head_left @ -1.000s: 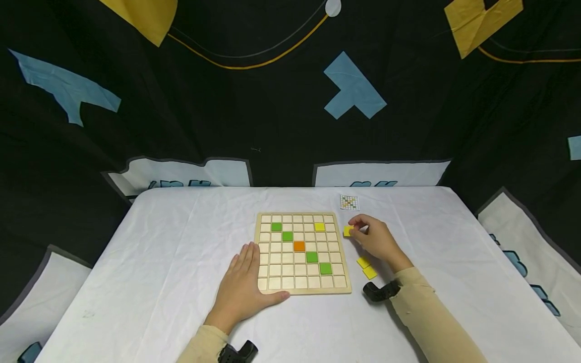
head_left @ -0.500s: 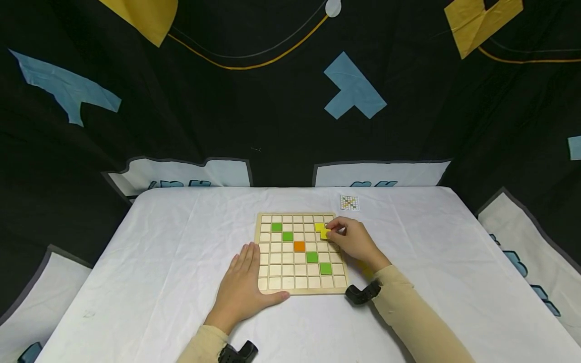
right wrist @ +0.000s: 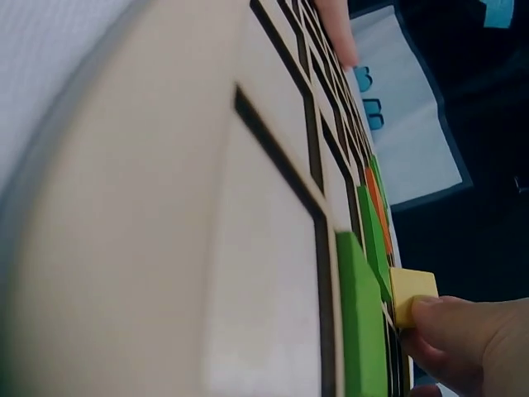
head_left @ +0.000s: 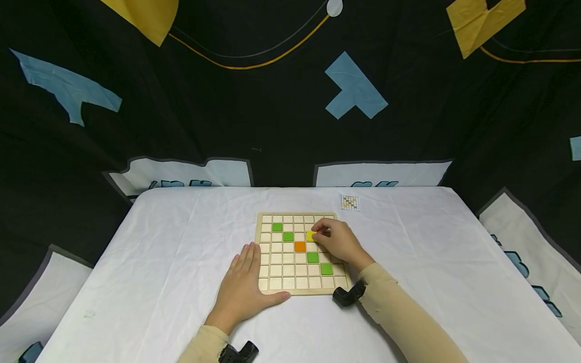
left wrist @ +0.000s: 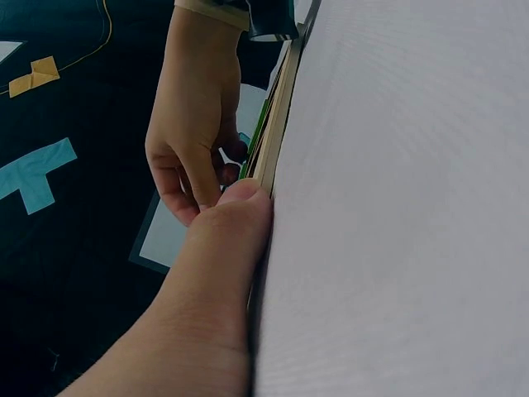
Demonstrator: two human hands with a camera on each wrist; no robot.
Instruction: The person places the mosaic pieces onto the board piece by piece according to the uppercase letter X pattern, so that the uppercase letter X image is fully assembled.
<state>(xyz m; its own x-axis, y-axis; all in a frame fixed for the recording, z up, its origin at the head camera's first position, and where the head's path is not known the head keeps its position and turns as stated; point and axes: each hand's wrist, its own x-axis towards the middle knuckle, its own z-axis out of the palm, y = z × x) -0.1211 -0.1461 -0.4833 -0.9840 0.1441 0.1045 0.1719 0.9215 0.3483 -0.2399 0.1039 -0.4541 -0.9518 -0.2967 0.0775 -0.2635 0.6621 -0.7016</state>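
The gridded board (head_left: 308,292) looks like smooth, matt wood; the yellow tile (right wrist: 412,288) is smooth too. The white tablecloth (head_left: 181,252) is creased, matt cloth, the far black backdrop (head_left: 254,116) matt fabric, the far card (head_left: 350,203) apparently paper.

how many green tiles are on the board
4, on one diagonal: the first green tile and second green tile beyond and left of the orange tile, the third and fourth nearer and to its right. The right hand could hide more.
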